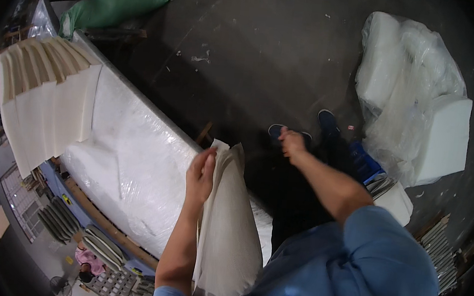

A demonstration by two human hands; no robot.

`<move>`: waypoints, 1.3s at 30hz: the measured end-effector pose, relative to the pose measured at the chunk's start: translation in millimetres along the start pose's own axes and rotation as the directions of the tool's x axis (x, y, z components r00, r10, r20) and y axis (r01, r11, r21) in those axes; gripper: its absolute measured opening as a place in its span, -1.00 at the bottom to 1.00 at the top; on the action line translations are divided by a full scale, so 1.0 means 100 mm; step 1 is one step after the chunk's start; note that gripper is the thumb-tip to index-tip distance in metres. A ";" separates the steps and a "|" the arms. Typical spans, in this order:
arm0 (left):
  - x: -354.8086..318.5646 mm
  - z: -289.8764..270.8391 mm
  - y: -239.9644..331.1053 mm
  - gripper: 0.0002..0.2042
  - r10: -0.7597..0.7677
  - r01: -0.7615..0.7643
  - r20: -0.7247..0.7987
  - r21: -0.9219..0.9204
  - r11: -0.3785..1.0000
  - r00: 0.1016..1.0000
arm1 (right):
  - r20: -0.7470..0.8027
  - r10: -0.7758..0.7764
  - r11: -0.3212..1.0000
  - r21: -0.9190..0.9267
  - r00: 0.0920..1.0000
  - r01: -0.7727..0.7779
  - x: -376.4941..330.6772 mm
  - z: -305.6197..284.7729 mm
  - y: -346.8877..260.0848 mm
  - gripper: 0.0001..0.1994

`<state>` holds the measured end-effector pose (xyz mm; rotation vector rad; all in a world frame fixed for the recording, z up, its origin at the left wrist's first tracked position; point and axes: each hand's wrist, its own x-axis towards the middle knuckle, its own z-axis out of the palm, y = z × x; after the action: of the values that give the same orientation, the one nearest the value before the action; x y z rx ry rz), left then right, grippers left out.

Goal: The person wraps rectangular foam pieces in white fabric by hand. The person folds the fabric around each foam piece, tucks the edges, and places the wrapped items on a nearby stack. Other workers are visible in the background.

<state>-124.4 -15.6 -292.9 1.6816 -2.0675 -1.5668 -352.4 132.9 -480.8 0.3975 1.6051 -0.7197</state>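
A long, rounded cushion in a beige fabric cover stands upright against my body, its upper end folded and loose. My left hand is beside that upper end, fingers stretched out and loosely curved, the fingertips close to the fabric edge. To the right and apart from the cushion, my right hand hangs in front of my dark trousers with its fingers closed. It is slightly blurred, and whatever it may hold is hidden.
A plastic-wrapped table stretches along my left, bearing a stack of cream foam pads. Behind it lies a green sack. Plastic-wrapped white foam and a blue crate lie right. A person in pink is beyond the table.
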 end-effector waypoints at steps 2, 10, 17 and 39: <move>-0.42 -0.25 0.17 -0.44 -0.162 0.173 0.241 -0.026 0.985 0.957 | -0.011 -0.052 0.996 -0.070 0.999 0.051 -0.05 -0.44 -0.10 -0.56; -1.81 -0.50 -0.11 -0.25 -0.448 0.476 0.356 0.010 0.879 0.820 | 0.318 -0.300 0.931 -0.108 0.899 0.348 -1.16 -0.51 -0.57 -0.67; -3.27 -0.69 -0.55 -0.31 -0.803 0.860 0.314 -0.252 0.444 0.506 | 0.681 -0.690 0.546 0.268 0.244 0.794 -2.72 0.23 -0.66 -0.60; -3.95 0.92 -0.89 -0.55 -0.784 -0.710 -0.179 -0.575 -0.407 0.594 | 0.985 -0.083 0.495 -0.089 0.150 0.864 -3.21 1.85 -1.02 -0.38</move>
<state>45.2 351.0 -195.9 0.9125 0.5696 -1.0480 -221.8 -16.4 -151.8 -1.1456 0.6567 -0.6012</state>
